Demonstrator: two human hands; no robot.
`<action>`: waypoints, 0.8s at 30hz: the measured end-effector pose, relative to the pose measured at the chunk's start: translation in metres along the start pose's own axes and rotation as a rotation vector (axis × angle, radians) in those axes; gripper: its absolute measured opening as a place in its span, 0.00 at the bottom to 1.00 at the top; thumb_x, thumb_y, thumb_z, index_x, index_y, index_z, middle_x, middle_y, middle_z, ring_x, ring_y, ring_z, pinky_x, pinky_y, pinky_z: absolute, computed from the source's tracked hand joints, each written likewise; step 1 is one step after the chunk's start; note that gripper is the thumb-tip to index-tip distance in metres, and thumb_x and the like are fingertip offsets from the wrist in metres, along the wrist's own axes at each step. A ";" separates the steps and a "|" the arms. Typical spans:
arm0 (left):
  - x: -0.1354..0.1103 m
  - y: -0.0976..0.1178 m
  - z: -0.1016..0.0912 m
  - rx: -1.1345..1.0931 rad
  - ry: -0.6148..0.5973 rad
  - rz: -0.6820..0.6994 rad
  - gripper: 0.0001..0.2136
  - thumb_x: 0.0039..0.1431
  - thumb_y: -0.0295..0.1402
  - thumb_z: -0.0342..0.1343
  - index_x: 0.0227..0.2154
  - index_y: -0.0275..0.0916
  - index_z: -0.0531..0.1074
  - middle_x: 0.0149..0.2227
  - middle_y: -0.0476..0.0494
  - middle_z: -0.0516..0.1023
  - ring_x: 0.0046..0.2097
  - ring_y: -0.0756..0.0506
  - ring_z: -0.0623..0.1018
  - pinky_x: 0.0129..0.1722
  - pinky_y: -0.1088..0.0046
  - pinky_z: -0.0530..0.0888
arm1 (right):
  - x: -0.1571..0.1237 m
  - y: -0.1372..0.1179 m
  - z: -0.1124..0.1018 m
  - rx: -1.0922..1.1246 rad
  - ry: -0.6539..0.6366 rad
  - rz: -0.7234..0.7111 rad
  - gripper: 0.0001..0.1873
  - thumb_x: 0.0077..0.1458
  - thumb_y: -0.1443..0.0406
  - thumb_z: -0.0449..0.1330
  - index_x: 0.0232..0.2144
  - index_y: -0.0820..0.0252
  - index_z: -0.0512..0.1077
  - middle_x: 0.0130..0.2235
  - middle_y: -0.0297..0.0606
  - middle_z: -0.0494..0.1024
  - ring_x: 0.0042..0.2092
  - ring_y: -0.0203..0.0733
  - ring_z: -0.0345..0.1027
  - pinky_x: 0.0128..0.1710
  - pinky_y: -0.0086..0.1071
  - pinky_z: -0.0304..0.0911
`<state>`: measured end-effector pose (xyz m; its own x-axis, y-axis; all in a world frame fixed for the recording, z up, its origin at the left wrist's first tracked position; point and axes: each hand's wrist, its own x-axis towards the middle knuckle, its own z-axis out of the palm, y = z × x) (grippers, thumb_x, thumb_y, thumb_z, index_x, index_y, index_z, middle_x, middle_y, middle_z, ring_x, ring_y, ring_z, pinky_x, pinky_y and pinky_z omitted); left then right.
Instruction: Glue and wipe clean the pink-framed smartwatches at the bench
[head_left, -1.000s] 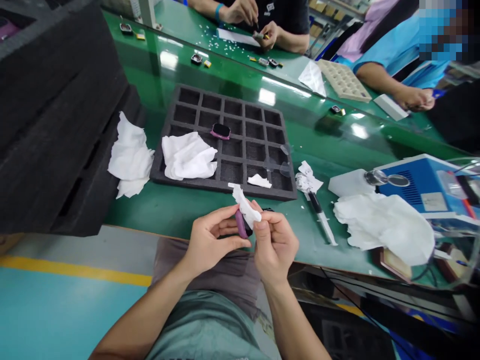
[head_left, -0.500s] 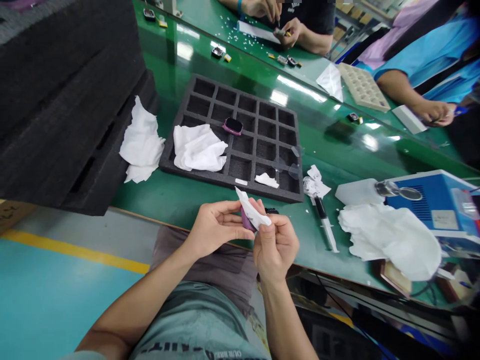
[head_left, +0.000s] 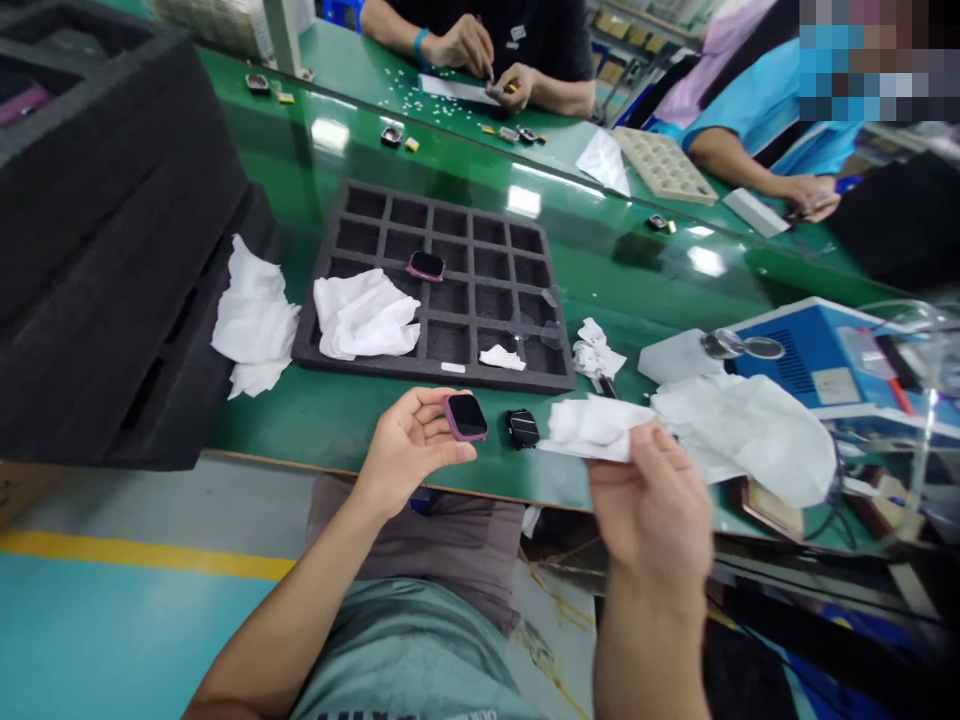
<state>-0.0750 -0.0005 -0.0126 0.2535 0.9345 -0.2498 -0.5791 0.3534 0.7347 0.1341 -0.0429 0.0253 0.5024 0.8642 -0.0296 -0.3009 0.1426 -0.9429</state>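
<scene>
Between the fingers and thumb of my left hand (head_left: 412, 445) is a purple smartwatch case (head_left: 466, 416), its dark screen facing up. My right hand (head_left: 656, 500) pinches a folded white wipe (head_left: 592, 427), held out to the right, apart from the case. On the green bench between the two hands lies a black watch-like piece (head_left: 522, 428). Beyond them sits a black foam tray (head_left: 491, 266) with square compartments. Another purple smartwatch case (head_left: 426, 265) rests on its dividers, and a crumpled white cloth (head_left: 367, 315) covers its left front part.
Stacked black foam trays (head_left: 112, 230) rise at the left, a white cloth (head_left: 253, 320) against them. To the right are crumpled paper (head_left: 596, 350), a large white cloth (head_left: 750, 435) and a blue machine (head_left: 810, 350). Across the bench, a co-worker's hands (head_left: 480, 65) handle small parts.
My right hand has drawn the wipe off the purple case and moved right with it. My left hand now tilts the case so its screen shows. The whole view has shifted somewhat.
</scene>
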 end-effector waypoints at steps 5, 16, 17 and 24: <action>-0.004 0.000 0.002 0.176 -0.027 0.003 0.27 0.36 0.22 0.76 0.43 0.38 0.75 0.43 0.45 0.83 0.39 0.47 0.84 0.40 0.71 0.81 | 0.027 -0.018 -0.071 -0.327 0.135 -0.057 0.16 0.48 0.53 0.73 0.33 0.57 0.78 0.30 0.32 0.77 0.26 0.37 0.69 0.28 0.34 0.72; -0.018 0.044 -0.021 1.532 0.044 0.274 0.23 0.53 0.31 0.72 0.52 0.36 0.79 0.45 0.38 0.81 0.50 0.34 0.75 0.53 0.53 0.74 | 0.029 -0.031 0.016 -1.097 -0.213 -0.583 0.17 0.60 0.54 0.61 0.43 0.56 0.81 0.41 0.43 0.86 0.36 0.48 0.79 0.38 0.41 0.71; -0.020 0.048 -0.023 1.578 0.044 0.263 0.24 0.53 0.32 0.72 0.54 0.35 0.78 0.45 0.37 0.81 0.50 0.34 0.75 0.53 0.52 0.74 | 0.031 -0.031 0.040 -1.058 -0.363 -0.641 0.14 0.61 0.57 0.61 0.44 0.56 0.81 0.41 0.42 0.86 0.38 0.47 0.80 0.40 0.40 0.72; -0.057 0.071 -0.054 1.450 0.230 0.314 0.20 0.57 0.37 0.68 0.52 0.38 0.77 0.40 0.44 0.80 0.40 0.41 0.78 0.45 0.60 0.76 | 0.028 0.021 0.183 -1.211 -1.097 -0.806 0.10 0.63 0.67 0.62 0.45 0.59 0.80 0.47 0.49 0.83 0.51 0.54 0.74 0.47 0.42 0.69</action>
<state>-0.1722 -0.0262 0.0202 0.0643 0.9970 0.0428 0.6987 -0.0756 0.7114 -0.0065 0.0723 0.0651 -0.6394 0.7306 0.2395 0.6570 0.6810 -0.3233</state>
